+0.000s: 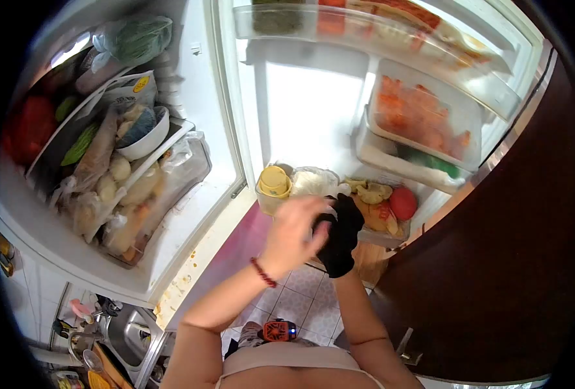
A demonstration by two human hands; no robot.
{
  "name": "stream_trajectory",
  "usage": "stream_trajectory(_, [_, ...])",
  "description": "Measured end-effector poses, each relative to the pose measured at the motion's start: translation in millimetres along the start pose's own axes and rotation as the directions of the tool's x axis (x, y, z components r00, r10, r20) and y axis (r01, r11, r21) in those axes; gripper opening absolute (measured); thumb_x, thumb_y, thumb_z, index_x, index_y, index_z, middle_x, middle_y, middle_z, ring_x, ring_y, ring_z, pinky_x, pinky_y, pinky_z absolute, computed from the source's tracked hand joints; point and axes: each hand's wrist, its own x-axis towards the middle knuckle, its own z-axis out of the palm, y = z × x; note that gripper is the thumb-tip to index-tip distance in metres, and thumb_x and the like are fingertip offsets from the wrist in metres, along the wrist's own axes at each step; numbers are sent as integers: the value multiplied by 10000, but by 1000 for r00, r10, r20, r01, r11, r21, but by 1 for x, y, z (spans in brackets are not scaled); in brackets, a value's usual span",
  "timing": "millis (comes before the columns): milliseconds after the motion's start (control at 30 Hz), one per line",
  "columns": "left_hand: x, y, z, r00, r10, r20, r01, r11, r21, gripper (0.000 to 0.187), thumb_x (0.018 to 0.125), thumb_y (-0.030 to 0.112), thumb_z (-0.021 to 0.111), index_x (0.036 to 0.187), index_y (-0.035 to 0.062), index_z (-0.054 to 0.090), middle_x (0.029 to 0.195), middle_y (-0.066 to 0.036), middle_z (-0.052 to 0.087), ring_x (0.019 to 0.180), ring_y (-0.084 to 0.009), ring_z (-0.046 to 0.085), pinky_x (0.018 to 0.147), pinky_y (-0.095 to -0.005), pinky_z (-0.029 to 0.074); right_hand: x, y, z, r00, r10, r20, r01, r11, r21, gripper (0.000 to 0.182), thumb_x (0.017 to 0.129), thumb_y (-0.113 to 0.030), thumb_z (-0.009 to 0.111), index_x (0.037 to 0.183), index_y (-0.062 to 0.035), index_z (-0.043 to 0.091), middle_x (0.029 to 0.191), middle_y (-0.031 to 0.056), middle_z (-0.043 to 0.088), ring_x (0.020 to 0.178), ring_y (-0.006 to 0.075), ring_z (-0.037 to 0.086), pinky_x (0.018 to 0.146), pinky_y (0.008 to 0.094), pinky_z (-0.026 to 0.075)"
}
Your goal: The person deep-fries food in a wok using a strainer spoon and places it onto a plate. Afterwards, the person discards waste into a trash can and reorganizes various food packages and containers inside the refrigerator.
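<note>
My bare left hand [295,235], with a red bead bracelet [263,272] at the wrist, is up against my right hand [339,236]. A black glove [340,249] covers the right hand down to its wrist. The left fingers and thumb close around the fingertip side of the glove, slightly blurred by motion. The right fingers are hidden by the glove and partly by the left hand. Both hands are in front of the open fridge door's lowest shelf [381,238], which holds a yellow container [274,181], pale bagged food [313,183] and a red round item [403,203].
The fridge compartment [200,97] stands open at left, with a drawer of bagged vegetables [99,162] and a white bowl [148,139]. A clear box of orange food [420,117] sits in the door. A dark brown door [495,272] is at right, a sink [132,334] lower left.
</note>
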Motion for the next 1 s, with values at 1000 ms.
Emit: stream_trajectory(1000, [-47, -80, 0, 959, -215, 187, 245, 957, -154, 545, 787, 109, 661, 1277, 37, 433, 1215, -178, 460, 1094, -341, 505, 893, -407, 462, 59, -3, 23, 951, 236, -200, -264, 956, -127, 358, 740, 32, 659, 1081, -15, 560, 1044, 128, 595, 999, 276, 549, 872, 334, 436])
